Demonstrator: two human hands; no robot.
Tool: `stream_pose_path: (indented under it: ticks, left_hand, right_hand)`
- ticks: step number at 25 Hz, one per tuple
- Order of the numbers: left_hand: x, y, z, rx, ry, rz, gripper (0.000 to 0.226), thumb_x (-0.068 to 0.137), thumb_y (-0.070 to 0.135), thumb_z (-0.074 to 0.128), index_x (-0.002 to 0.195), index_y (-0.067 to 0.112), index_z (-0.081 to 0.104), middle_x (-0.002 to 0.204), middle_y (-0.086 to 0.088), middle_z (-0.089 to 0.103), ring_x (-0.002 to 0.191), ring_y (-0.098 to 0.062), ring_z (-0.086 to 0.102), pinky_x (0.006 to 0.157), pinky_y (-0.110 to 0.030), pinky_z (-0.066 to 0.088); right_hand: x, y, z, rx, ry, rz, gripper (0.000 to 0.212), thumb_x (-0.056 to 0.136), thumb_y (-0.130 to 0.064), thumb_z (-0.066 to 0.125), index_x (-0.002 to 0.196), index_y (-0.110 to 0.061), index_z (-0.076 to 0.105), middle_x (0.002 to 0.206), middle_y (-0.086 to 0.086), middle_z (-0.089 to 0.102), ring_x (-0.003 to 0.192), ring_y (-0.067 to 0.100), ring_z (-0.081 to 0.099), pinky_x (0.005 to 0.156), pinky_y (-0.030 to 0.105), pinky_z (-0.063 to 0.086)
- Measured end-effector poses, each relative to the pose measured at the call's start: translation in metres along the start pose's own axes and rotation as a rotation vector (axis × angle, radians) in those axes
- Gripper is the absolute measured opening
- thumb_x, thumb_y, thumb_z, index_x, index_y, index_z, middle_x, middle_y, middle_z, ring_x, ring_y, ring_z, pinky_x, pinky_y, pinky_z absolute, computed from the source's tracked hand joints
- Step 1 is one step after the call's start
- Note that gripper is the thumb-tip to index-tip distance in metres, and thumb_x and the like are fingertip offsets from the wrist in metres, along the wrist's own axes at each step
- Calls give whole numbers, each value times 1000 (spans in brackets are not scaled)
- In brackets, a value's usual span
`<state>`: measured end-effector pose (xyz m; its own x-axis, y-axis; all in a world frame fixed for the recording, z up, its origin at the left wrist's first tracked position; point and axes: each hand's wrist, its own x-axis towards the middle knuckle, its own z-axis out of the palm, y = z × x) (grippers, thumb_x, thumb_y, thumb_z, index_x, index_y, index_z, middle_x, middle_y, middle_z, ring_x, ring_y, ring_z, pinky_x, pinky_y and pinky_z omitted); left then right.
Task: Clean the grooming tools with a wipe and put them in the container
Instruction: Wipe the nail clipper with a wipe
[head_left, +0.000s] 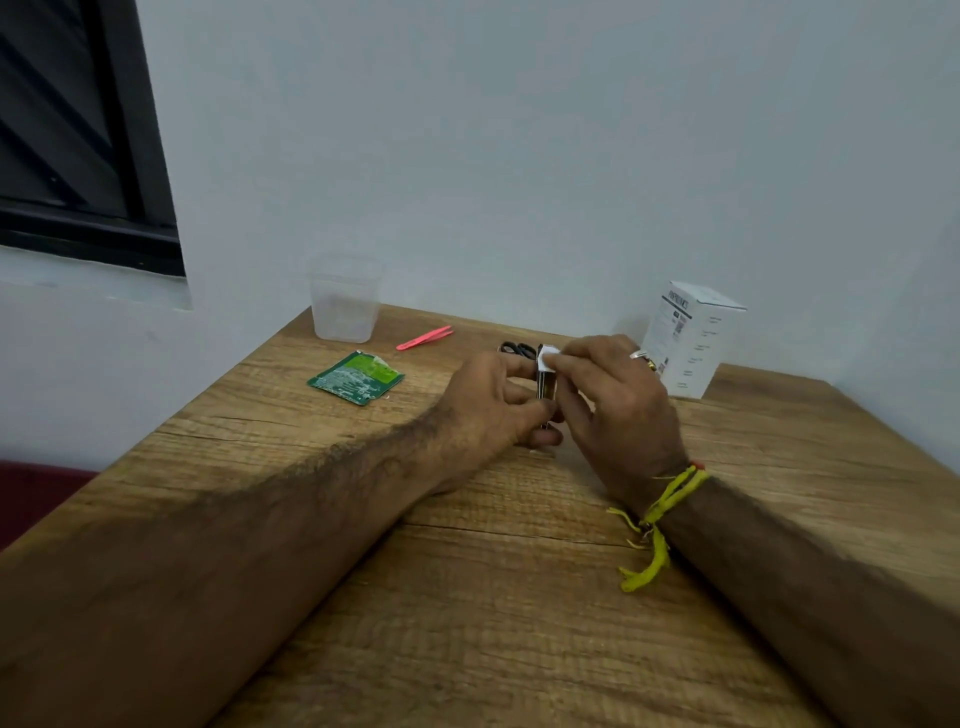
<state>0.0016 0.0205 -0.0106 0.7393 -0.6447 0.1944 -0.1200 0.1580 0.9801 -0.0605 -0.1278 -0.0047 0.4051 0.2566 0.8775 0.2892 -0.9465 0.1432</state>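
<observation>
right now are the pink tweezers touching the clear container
Apart. The head view shows bare wooden table between the pink tweezers and the clear container, with the tweezers lying to its right.

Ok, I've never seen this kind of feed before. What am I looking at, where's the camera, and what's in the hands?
There is one picture, from a camera worn on a person's head, looking down at their bare hands over a wooden table. The left hand holds a small metal grooming tool, too hidden to name. The right hand pinches a white wipe against its top. Behind lie black scissors, pink tweezers, a torn green sachet, a clear container and a white box.
</observation>
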Motion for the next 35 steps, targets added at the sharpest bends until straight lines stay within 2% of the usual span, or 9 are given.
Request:
stream_pose_path:
  ticks: [5,13,18,29,35]
  left_hand:
    - [-2,2,-2,-45,-14,-11,37,90,-5,68,125,2,58,89,-17,78,82,-27,77,69,-27,62]
    - [-4,5,0,-46,-5,-29,34,90,-10,66,122,0,60,81,-16,76,73,-23,76,65,-23,61]
    - [-6,8,0,-26,19,-30,38,86,-17,65,122,-3,61,99,-32,71,76,-19,76,65,-23,60]
    - [-7,9,1,-2,25,-43,42,87,-17,65,126,-2,59,102,-34,70,82,-24,76,71,-28,63]
    - [-8,9,2,0,37,-56,41,87,-17,64,126,-2,60,103,-35,69,76,-22,75,65,-25,62]
  right_hand:
    - [-1,9,-1,51,6,-2,13,85,0,67,97,2,73,92,13,68,83,32,63,70,47,53]
    - [-1,11,0,71,-22,-42,12,83,2,69,94,1,74,90,14,68,79,33,63,69,46,53]
    - [-1,11,1,80,-69,-32,13,84,1,68,96,1,74,91,14,68,81,34,63,70,46,52]
    - [-2,7,-2,32,-112,-30,16,86,-1,65,99,0,73,93,15,68,82,36,63,70,49,52]
    - [-5,9,-2,18,-125,-67,15,85,0,66,98,1,73,94,16,69,83,36,64,70,48,53]
